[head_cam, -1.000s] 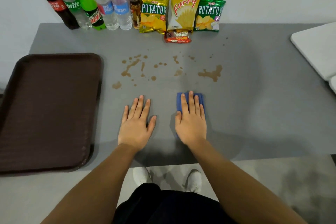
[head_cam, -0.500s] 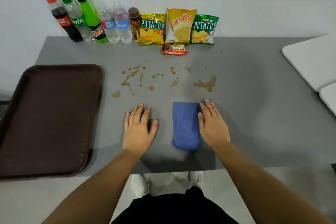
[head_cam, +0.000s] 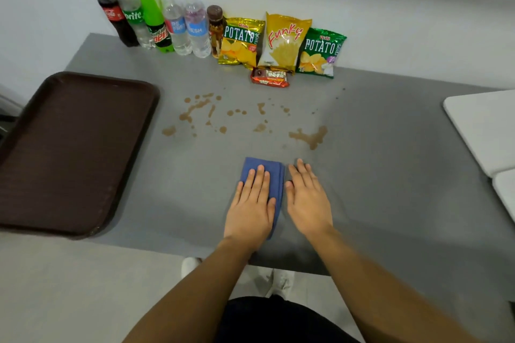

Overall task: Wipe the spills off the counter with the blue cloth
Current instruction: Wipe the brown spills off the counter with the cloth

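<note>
Blue folded cloth (head_cam: pixel 274 175), soft and light, lies on the grey table (head_cam: pixel 390 175) short of brown spills (head_cam: pixel 309 136); left hand (head_cam: pixel 252 203) presses it flat-palmed, right hand (head_cam: pixel 306 198) rests open, empty, alongside.

Labels showing: "Sprite" on the green-capped bottle (head_cam: pixel 131 12), "Mountain Dew" on the green bottle (head_cam: pixel 154 22), "Oishi POTATO CRISPS" on the gold bag (head_cam: pixel 241 42) and green bag (head_cam: pixel 320 51), "Funky" on the yellow bag (head_cam: pixel 284 39).
</note>
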### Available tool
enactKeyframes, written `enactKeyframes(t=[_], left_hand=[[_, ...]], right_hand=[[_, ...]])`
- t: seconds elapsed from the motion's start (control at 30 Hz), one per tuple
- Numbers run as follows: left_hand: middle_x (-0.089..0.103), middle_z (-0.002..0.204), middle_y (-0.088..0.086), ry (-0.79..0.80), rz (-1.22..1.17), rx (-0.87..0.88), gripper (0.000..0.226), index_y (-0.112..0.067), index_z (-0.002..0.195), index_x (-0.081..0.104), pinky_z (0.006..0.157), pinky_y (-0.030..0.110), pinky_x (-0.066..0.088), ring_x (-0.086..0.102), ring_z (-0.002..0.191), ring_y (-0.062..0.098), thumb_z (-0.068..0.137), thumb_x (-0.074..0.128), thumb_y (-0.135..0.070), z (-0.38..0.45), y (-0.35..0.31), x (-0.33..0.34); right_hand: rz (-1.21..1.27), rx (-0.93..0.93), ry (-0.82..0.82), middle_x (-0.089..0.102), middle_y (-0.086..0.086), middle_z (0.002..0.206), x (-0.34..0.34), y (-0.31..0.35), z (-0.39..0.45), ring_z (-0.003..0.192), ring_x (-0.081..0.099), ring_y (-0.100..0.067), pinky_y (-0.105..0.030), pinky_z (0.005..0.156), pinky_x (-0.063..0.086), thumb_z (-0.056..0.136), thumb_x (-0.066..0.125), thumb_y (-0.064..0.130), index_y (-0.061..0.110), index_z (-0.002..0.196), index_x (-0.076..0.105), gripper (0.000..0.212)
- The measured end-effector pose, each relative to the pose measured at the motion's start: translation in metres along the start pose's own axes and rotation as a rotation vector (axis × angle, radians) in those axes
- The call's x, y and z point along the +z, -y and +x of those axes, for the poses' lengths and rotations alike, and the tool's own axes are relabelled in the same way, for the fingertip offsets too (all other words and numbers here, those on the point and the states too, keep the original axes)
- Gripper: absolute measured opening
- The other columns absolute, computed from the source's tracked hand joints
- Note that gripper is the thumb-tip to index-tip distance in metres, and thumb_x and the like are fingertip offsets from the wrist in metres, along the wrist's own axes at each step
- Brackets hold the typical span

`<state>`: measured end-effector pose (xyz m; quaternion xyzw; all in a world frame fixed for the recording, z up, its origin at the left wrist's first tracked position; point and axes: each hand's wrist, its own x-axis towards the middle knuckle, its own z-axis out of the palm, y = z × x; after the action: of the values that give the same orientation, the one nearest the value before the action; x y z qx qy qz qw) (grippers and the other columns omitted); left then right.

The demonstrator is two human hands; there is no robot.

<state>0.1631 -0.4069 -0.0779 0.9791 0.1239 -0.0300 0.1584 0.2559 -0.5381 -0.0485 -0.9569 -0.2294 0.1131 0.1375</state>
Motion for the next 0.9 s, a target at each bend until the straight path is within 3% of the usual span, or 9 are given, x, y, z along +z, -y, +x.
enactKeyframes(t=[0.2, 0.33, 0.57, 0.83, 0.9], left_hand=[[-0.005, 0.171, 0.002, -0.016, 0.027, -0.086, 0.074, -0.018, 0.164, 0.001, 0.127, 0.041, 0.003, -0.009, 0.158, 0.02, 0.105, 0.015, -0.061, -0.024, 0.02, -0.005], [-0.003, 0.173, 0.003, -0.038, 0.061, -0.098, 0.069, -0.025, 0.165, 0.006, 0.126, 0.043, 0.004, -0.009, 0.158, 0.022, 0.106, 0.023, -0.058, -0.037, 0.052, -0.013], [-0.004, 0.173, 0.002, -0.072, 0.087, -0.191, 0.067, -0.026, 0.165, 0.005, 0.127, 0.044, 0.006, -0.01, 0.158, 0.02, 0.106, 0.016, -0.057, -0.045, 0.132, -0.035], [-0.007, 0.167, 0.029, 0.041, 0.228, -0.247, 0.069, -0.003, 0.161, 0.0, 0.126, 0.053, 0.008, -0.007, 0.156, 0.044, 0.105, 0.005, -0.044, 0.006, 0.193, -0.069], [-0.007, 0.165, 0.032, 0.032, 0.224, -0.274, 0.068, -0.001, 0.161, 0.005, 0.126, 0.053, 0.006, -0.005, 0.155, 0.047, 0.107, 0.017, -0.041, 0.031, 0.203, -0.078]], right_hand=[[-0.013, -0.035, -0.022, 0.014, -0.002, 0.17, 0.002, 0.014, 0.003, 0.157, 0.008, -0.018, -0.036, 0.127, 0.013, 0.109, 0.029, 0.035, 0.016, 0.159, 0.029, 0.053], [-0.006, -0.068, -0.031, 0.015, -0.003, 0.169, 0.005, 0.033, 0.012, 0.157, 0.009, -0.02, -0.037, 0.127, 0.013, 0.109, 0.031, 0.035, 0.015, 0.158, 0.032, 0.053], [-0.011, -0.089, -0.011, 0.01, -0.003, 0.17, 0.011, 0.058, 0.032, 0.158, 0.005, -0.021, -0.038, 0.127, 0.012, 0.109, 0.029, 0.037, 0.017, 0.16, 0.027, 0.054], [-0.064, -0.021, -0.013, -0.003, -0.002, 0.171, 0.034, 0.07, 0.044, 0.158, -0.005, -0.021, -0.041, 0.128, 0.002, 0.108, 0.022, 0.045, 0.021, 0.163, 0.01, 0.061], [-0.065, -0.017, -0.032, -0.002, -0.001, 0.171, 0.037, 0.07, 0.044, 0.158, -0.005, -0.02, -0.04, 0.128, 0.001, 0.108, 0.022, 0.046, 0.022, 0.163, 0.01, 0.061]])
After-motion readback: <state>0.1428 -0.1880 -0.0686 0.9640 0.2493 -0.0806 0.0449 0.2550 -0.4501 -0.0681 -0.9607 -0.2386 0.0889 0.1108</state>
